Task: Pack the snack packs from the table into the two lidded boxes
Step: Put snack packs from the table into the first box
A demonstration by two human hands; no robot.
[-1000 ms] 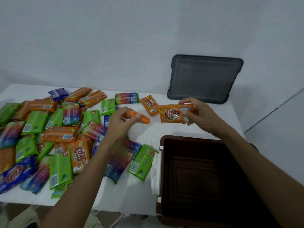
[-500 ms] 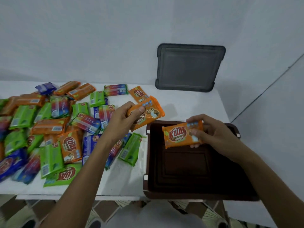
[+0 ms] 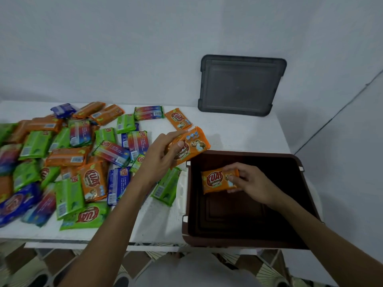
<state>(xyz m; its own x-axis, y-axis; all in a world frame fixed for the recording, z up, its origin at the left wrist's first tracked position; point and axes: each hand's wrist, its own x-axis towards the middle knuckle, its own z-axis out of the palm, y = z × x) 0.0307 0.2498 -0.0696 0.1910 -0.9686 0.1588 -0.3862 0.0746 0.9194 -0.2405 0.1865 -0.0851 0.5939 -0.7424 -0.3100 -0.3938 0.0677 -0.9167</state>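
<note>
Inside the dark brown plastic box point(image 3: 244, 155), right hand point(image 3: 251, 183) pinches a flat orange snack pack point(image 3: 215, 181) crosswise; left hand point(image 3: 159, 160) grips a second pack point(image 3: 195, 144) outside.

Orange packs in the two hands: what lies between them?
In the head view, only the brown box, its rim and dark inner wall, lies between the left pack in the left hand and the right pack in the right hand.

White table point(image 3: 228, 131), back edge against a wall. On it:
- packs point(image 3: 68, 156): loose heap over the left half, orange, green, blue and rainbow-striped, many overlapping.
- orange pack point(image 3: 178, 119): flat, face up, at the heap's back right fringe.
- grey lid point(image 3: 240, 85): on edge at back right, leaning on the wall.
</note>
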